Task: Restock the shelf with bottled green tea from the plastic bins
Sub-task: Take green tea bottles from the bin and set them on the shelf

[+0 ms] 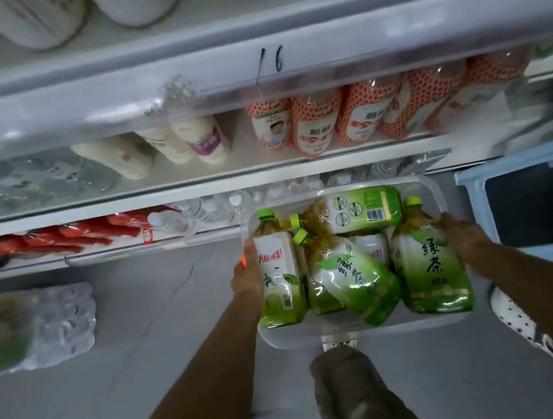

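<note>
A clear plastic bin (349, 333) hangs just above the floor in front of the lowest shelf (109, 252). Several green tea bottles lie in it: one along the left wall (280, 277), one tilted in the middle (354, 276), one on the right (435, 267) and one across the back (360, 210). My left hand (246, 274) grips the bin's left rim beside the left bottle. My right hand (465, 230) grips the right rim, its fingers over the right bottle's shoulder.
The shelves above hold orange-patterned bottles (360, 115), pale milky bottles (176, 144), red packs (66, 234) and small water bottles (200, 210). A light blue bin (470, 182) stands at the right. A wrapped pack of water (58, 321) lies on the floor at the left. My knee (351, 385) is below the bin.
</note>
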A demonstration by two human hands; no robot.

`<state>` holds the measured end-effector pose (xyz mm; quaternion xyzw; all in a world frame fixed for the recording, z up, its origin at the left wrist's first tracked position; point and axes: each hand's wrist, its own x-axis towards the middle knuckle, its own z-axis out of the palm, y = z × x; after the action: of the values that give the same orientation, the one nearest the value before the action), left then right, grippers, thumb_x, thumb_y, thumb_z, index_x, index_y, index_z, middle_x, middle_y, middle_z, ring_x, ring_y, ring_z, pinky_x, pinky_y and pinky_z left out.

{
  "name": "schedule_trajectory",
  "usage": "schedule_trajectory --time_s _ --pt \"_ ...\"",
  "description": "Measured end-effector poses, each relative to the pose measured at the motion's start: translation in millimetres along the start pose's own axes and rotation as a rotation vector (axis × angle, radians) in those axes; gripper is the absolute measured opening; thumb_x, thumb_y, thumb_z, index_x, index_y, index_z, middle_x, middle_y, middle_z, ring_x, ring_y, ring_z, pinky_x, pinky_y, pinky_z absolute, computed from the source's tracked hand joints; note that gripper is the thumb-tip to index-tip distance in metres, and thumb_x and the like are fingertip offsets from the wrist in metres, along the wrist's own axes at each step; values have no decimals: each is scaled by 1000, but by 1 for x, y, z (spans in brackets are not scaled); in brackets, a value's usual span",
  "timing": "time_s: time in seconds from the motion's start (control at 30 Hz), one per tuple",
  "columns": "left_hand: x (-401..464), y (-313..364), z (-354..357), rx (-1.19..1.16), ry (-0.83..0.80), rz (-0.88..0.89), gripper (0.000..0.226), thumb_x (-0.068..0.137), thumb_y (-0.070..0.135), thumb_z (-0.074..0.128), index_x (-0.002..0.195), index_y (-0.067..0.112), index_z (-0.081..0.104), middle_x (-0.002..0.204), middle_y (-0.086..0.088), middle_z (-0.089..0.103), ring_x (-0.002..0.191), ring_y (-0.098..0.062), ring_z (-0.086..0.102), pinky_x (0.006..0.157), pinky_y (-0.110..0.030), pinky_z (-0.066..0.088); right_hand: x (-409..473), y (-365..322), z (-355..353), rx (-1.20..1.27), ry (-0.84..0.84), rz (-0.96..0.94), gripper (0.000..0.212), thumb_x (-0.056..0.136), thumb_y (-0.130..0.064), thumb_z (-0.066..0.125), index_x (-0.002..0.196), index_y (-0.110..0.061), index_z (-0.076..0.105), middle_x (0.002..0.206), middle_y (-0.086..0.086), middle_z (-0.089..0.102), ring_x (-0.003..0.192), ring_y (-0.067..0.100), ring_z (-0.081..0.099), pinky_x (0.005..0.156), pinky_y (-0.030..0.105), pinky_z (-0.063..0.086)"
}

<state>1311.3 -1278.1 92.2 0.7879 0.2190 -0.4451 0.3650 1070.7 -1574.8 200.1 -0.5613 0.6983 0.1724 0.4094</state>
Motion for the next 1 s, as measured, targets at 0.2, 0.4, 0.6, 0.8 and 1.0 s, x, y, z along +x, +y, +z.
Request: schedule_trajectory --time_s 0.2,0.4,0.6,0.8,1.0 --pt "-142 34 -3 215 131 124 69 96 56 53 148 13 42 140 -21 44 131 -38 42 113 -45 33 -33 13 16 11 270 -115 99 82 -79 29 106 11 63 107 36 61 100 50 59 83 45 44" --pt "-164 11 2 357 156 283 83 83 31 78 149 9 33 138 -14 41 131 -30 35 107 -39 34 -93 20 49 -139 356 -608 59 90 -52 46 119 -3 58 119 22 59 112 40 51 96 53 44" --pt "-150 28 21 436 210 312 106 75 39 81 154 13 16 143 -12 33 135 -32 30 109 -49 34 -128 7 105 -423 122 -699 107 71 -55 77 151 -9 23 150 18 34 138 36 31 112 49 30" --pt "-141 34 30 640 294 353 118 69 48 85 153 11 11 141 -11 32 131 -30 33 99 -50 47 -123 -8 122 -668 123 -570 130 66 -65 75 153 -14 -6 149 12 26 137 29 31 108 47 33" --pt "-137 37 17 628 231 375 112 67 47 86 149 12 19 137 -11 33 130 -30 32 96 -49 47 -111 -10 111 -653 54 -613 120 58 -58 79 148 -15 12 139 7 37 131 27 36 105 46 38"
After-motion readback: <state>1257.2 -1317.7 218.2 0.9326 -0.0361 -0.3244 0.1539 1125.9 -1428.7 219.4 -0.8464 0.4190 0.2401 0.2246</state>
